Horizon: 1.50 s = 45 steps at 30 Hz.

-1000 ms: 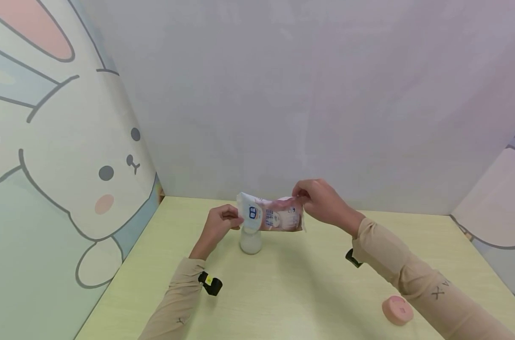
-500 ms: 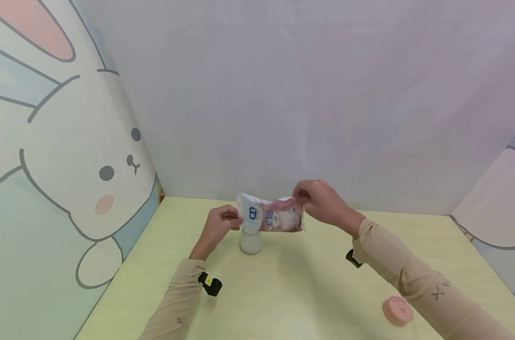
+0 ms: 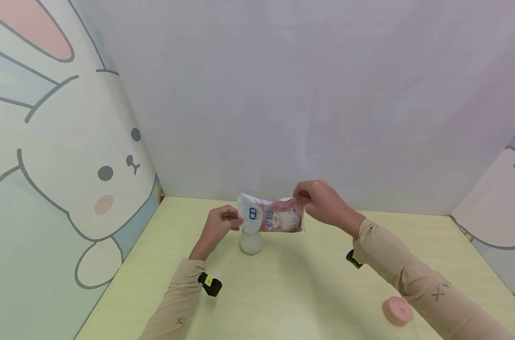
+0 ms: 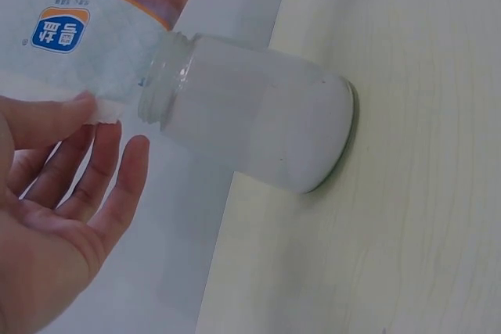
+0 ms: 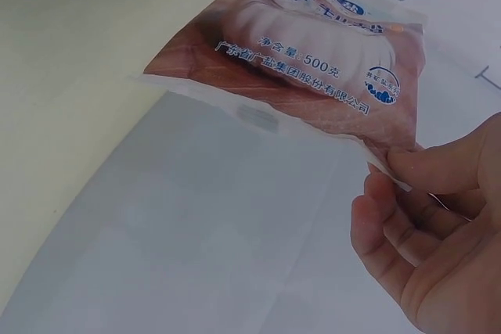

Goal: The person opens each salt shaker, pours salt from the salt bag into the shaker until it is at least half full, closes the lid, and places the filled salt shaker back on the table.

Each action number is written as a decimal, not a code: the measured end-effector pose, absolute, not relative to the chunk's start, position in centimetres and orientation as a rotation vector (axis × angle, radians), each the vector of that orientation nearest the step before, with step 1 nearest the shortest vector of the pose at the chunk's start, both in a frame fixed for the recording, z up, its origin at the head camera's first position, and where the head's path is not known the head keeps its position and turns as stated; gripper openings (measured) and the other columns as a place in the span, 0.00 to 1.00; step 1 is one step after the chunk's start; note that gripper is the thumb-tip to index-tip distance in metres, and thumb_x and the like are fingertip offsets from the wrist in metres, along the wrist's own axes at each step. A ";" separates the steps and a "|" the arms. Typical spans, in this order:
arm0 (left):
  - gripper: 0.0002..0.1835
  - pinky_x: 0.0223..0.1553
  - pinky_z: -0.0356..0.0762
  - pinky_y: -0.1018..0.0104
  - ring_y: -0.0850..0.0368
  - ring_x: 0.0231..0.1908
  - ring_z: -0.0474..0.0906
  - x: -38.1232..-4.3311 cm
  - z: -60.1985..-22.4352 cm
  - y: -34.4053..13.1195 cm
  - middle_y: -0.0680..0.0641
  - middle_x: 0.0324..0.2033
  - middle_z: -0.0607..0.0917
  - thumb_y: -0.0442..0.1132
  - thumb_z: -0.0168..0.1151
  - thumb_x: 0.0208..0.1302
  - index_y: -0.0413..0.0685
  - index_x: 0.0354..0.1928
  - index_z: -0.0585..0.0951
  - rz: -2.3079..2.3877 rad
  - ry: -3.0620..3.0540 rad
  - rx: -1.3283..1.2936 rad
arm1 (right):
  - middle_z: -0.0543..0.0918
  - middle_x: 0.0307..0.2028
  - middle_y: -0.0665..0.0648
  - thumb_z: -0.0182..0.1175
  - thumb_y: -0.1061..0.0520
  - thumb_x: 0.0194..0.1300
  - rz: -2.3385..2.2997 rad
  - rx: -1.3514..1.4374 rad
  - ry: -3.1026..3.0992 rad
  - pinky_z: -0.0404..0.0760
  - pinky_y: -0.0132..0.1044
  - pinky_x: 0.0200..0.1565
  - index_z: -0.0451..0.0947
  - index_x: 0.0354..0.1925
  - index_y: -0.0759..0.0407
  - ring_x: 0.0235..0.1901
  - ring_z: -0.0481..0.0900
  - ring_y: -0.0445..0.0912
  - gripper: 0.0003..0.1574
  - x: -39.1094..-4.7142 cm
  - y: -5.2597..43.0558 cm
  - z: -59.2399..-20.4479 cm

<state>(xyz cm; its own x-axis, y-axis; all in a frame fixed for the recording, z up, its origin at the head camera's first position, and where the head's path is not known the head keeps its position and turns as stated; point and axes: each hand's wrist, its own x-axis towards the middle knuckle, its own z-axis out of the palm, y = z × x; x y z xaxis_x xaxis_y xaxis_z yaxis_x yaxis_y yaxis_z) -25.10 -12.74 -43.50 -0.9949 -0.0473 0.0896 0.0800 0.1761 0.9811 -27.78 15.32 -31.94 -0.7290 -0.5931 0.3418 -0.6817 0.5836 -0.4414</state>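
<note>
Bearing a glass jar, the pale table fronts a grey wall.

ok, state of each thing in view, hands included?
Jar, upright, uncapped, whitish inside, fill level unclear
Packet, held up, one end at the jar's mouth
Pink lid, lying apart from the jar
Left hand, pinching the packet's logo end
Right hand, pinching the opposite end

A printed packet slants over an upright glass jar.

Booth-like nook: pale table, rabbit-print wall.
</note>
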 end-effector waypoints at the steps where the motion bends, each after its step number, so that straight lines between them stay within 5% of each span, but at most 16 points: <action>1: 0.05 0.33 0.84 0.59 0.44 0.34 0.82 -25.1 -43.5 -12.7 0.42 0.30 0.84 0.26 0.66 0.54 0.36 0.32 0.80 -1.956 -2.329 -0.032 | 0.83 0.28 0.53 0.52 0.72 0.57 0.840 1.076 -2.653 0.79 0.38 0.30 0.81 0.31 0.60 0.26 0.76 0.43 0.13 -27.8 15.3 -31.9; 12: 0.05 0.33 0.84 0.59 0.53 0.31 0.82 -25.0 -43.4 -12.5 0.42 0.31 0.84 0.25 0.66 0.53 0.35 0.32 0.80 -1.958 -2.305 -0.048 | 0.82 0.29 0.52 0.53 0.72 0.58 0.842 1.063 -2.673 0.79 0.39 0.32 0.81 0.31 0.59 0.28 0.77 0.44 0.13 -27.8 15.3 -31.8; 45: 0.05 0.34 0.84 0.59 0.51 0.31 0.82 -25.0 -43.4 -12.5 0.42 0.31 0.84 0.25 0.65 0.54 0.36 0.33 0.80 -1.947 -2.312 -0.036 | 0.82 0.28 0.52 0.53 0.72 0.58 0.863 1.079 -2.652 0.79 0.40 0.32 0.81 0.31 0.59 0.28 0.78 0.43 0.13 -27.9 15.3 -32.0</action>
<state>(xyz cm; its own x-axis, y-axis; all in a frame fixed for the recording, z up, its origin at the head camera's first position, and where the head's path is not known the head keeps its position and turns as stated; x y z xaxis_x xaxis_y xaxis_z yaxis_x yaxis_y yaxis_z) -25.02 -12.49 -43.41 -0.9927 -0.0579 0.1059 0.0945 0.1732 0.9803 -27.86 15.28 -31.99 -0.7296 -0.5930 0.3406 -0.6799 0.5755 -0.4545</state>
